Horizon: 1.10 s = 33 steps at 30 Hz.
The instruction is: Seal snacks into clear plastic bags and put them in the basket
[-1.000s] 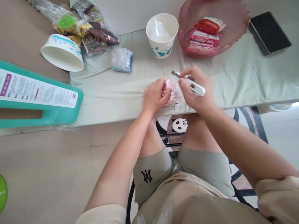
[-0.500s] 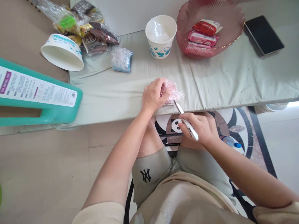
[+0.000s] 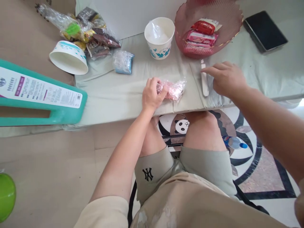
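Observation:
My left hand [image 3: 152, 95] is closed around one side of a small pink packet in crinkled clear plastic [image 3: 175, 90], which rests on the cloth-covered surface. Beside it on the right lies a white utility knife [image 3: 204, 84], flat on the cloth. Over the knife is my right hand [image 3: 229, 79], index finger stretched out at its upper part; whether the fingertip still touches is hard to tell. Nothing is gripped in that hand, and its other fingers are partly hidden. A blue packet in clear wrap [image 3: 123, 62] sits left of my left hand.
Behind are a paper cup [image 3: 160, 50], a pink glass bowl [image 3: 228, 41] holding wrapped snacks, and a black phone [image 3: 266, 30]. On the left are a tipped paper bowl [image 3: 68, 60], bagged snacks [image 3: 102, 39] and a green jug [image 3: 80, 110]. A bottle [image 3: 234, 142] is on the floor.
My right hand has moved up and right, laying the utility knife on the cloth and letting go of it. My left hand stays on the pink packet.

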Motion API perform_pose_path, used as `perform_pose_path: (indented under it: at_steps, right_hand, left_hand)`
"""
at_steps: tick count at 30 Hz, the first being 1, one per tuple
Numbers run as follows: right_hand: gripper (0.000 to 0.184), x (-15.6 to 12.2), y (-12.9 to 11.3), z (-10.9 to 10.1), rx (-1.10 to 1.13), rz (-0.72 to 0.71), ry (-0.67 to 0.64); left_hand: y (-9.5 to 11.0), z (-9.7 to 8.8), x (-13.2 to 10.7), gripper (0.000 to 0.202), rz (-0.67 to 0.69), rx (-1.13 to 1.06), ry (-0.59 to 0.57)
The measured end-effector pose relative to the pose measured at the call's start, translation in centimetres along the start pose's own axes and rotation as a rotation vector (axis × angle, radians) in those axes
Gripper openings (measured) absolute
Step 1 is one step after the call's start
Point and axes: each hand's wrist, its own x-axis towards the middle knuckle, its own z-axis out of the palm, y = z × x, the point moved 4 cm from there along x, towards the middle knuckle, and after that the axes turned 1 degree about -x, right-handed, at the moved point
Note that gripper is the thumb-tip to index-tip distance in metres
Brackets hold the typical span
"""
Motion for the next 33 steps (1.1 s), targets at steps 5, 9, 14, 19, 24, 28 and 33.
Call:
perform_pose_path:
  at_steps: [5,9,14,19,24,28,33]
  right_hand:
    - [0.039,-2.0,-4.8,-1.1,0.098,-0.251,0.122]
    - [0.045,-3.8,-11.3,-0.3,0.254,-0.405,0.014]
    - [0.016,-3.8,-11.4,0.3,0.173,-0.384,-0.007]
    - [0.01,-6.0,-7.3,-0.7,0.022,-0.295,0.087]
    - [0.024,-7.0,-7.7,-2.1,0.079,-0.291,0.169]
    - [0.045,-4.7,-9.4,-1.1,0.149,-0.314,0.169]
    - [0.019,-1.9,-9.8,0.7,0.157,-0.292,0.107]
  left_hand:
    - [0.5,-0.4,0.1,0.013,-0.019,-0.027,0.053]
    - [0.2,-1.1,0.0,0.019,-0.09,-0.075,0.045]
    - [-1.6,-4.1,-0.5,0.019,-0.261,-0.119,0.138]
    - [-3.5,-7.3,-1.3,0.019,-0.505,0.0,0.066]
    - [-2.3,-8.2,-0.3,0.018,-0.318,-0.033,0.006]
    - [-0.3,-6.4,1.0,0.028,-0.071,0.033,-0.264]
    - [-0.7,-6.1,1.7,0.013,-0.043,0.037,-0.186]
